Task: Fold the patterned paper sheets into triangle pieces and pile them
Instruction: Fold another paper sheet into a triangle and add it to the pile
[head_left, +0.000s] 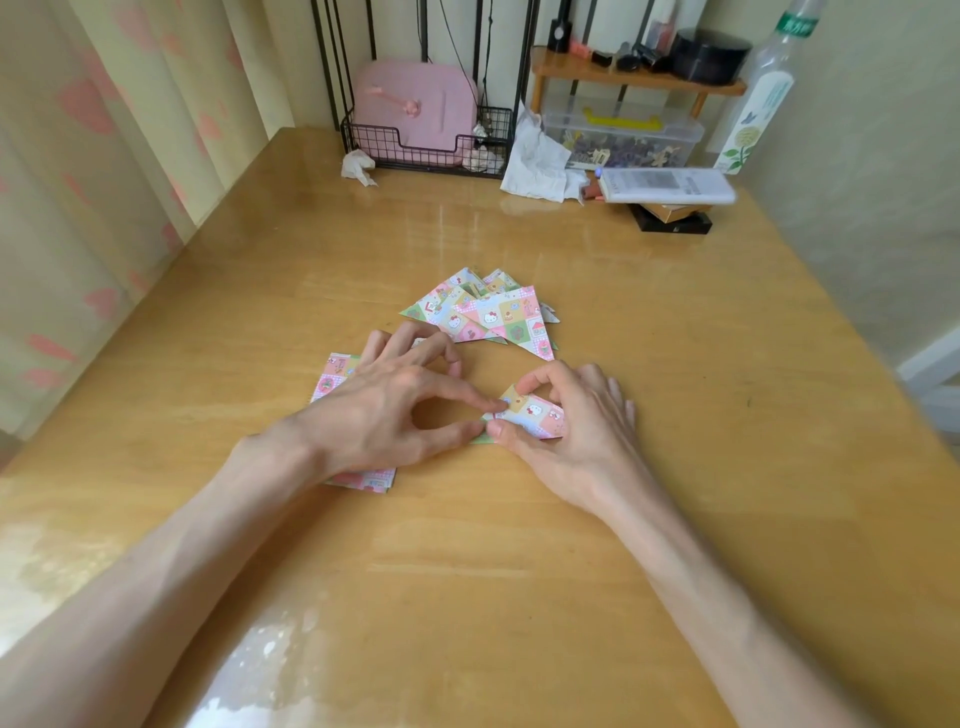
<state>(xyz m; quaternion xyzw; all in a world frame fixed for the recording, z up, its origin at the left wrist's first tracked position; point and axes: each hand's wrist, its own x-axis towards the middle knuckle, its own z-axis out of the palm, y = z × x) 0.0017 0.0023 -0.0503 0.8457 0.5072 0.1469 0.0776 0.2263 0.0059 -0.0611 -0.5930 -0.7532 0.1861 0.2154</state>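
Piece in work: I am watching the half-folded piece (530, 418) lying on the table (519, 545) directly between both hands. Its long edge is running left to right, with a green tip poking out leftward.
Left hand: the left hand (384, 410) is pinching the piece's left corner between thumb and forefinger.
Right hand: the right hand (576, 431) is gripping the piece's right part, thumb on the near edge and forefinger arching over the far edge.
Pile: the triangle pile (488, 317) is sitting just beyond the piece, away from the body.
Sheet stack: the unfolded sheets (335, 376) are lying under the left hand.
Coming move: I am judging that the piece will be travelling straight forward, with the right hand sitting nearer the pile's near corner.
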